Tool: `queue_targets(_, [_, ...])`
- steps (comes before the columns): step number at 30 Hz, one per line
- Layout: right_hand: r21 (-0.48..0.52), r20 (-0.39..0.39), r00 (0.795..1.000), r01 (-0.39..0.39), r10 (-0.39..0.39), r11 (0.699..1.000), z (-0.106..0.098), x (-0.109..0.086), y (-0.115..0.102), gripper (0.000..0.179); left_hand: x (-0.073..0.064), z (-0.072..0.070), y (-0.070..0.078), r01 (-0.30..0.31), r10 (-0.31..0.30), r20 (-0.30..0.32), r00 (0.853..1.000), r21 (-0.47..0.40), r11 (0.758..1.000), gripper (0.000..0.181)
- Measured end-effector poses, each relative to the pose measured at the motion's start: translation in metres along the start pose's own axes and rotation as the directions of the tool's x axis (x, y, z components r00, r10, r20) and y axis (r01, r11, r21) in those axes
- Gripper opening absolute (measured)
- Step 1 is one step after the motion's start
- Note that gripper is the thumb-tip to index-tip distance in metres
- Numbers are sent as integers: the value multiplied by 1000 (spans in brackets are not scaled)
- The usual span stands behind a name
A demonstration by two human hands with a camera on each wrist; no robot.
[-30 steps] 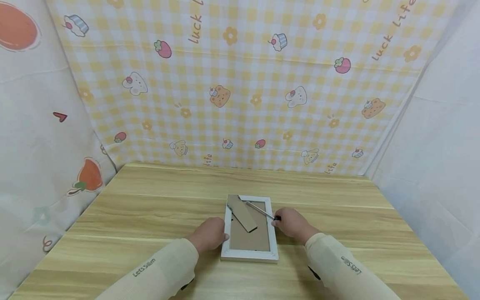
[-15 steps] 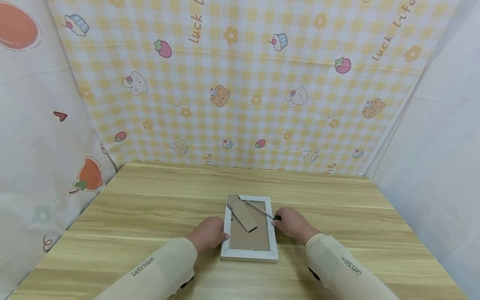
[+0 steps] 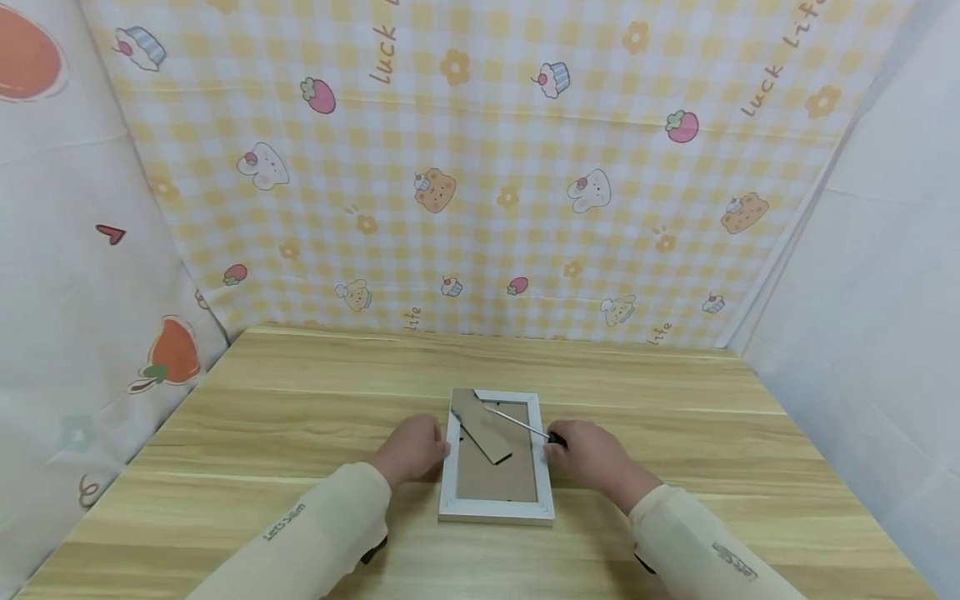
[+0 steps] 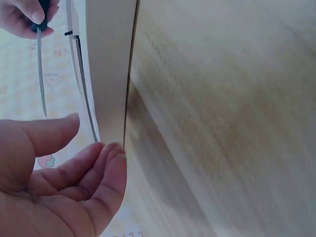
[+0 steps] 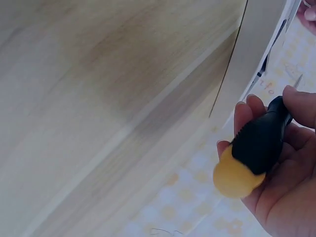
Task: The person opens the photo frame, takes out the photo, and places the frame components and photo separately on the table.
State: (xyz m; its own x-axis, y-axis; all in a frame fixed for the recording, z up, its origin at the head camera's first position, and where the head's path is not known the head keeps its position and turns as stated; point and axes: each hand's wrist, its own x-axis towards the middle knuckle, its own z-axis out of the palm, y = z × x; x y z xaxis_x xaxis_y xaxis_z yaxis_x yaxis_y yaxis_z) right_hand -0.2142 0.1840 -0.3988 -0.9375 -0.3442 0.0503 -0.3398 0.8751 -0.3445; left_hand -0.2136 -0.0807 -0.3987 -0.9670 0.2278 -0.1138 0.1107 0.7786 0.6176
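Note:
A white picture frame (image 3: 495, 510) lies face down on the wooden table, its brown backing board (image 3: 487, 483) showing. Slanting across the backing is a brown stand flap (image 3: 482, 432). My right hand (image 3: 592, 454) grips a screwdriver (image 5: 259, 143) by its black and yellow handle, just right of the frame. The thin metal shaft reaches over the frame, its tip near the flap's upper right edge. At the frame's left side is my left hand (image 3: 412, 450); its loosely bent fingertips (image 4: 116, 148) meet the frame's side, and the thumb stands apart, holding nothing.
The wooden table (image 3: 300, 417) extends around the frame on all sides. Behind it hangs a yellow checked cloth (image 3: 480, 167), with pale cloths at the left and right sides. Small dark tabs (image 4: 72, 35) stick up along the frame's inner edge.
My left hand has slid away from me along the frame's side, and its thumb has come off the border. The right hand has shifted slightly, tilting the screwdriver. The view has turned a little.

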Motion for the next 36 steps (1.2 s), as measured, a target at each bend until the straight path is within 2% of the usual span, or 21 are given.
queue_targets(7, [-114, -17, 998, 56, -59, 992, -2, -9, -4, 24, 2, -2, 4, 23, -23, 8, 1000, -4, 1000, 16])
queue_targets(16, [-223, 5, 995, 97, -98, 970, -6, -8, -17, 10, 6, 1, 2, 32, -32, 38, 999, 1, 999, 23])
queue_targets(23, [-331, 31, 985, 171, -171, 928, -4, -2, -21, 16, 5, 2, 3, 5, -4, 44, 999, -15, 1000, 34])
queue_targets(28, [-411, 65, 982, 187, -176, 892, -2, 2, -26, 15, 6, 2, 3, -4, 5, 39, 999, -24, 1000, 31])
queue_targets(36, [-446, 63, 974, 224, -220, 866, -6, 3, -35, 14, 7, 1, 2, -21, 21, 31, 999, -7, 1000, 32])
